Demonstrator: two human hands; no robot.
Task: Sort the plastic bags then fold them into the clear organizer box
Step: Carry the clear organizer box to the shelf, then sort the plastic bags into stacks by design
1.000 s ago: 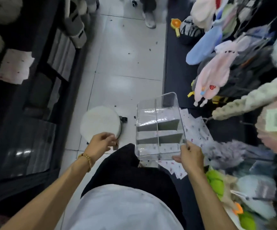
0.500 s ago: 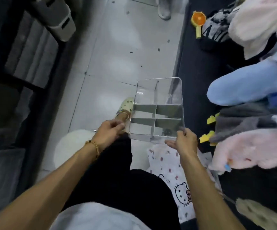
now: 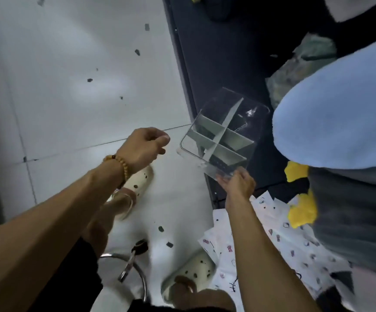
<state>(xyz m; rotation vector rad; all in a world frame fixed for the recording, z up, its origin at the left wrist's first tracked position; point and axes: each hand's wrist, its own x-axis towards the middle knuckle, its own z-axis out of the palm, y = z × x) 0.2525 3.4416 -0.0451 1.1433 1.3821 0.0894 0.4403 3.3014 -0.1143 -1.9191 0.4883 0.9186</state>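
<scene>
Clear organizer box (image 3: 222,136) — near edge pinched by right hand (image 3: 238,185) fingers (image 3: 224,181)

Shop aisle: plush goods (image 3: 331,109) beside tiled floor (image 3: 70,75).

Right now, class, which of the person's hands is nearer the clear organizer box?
Right. The right hand grips the near edge of the clear organizer box. The left hand hangs beside its left edge, fingers curled, apart from it.
</scene>
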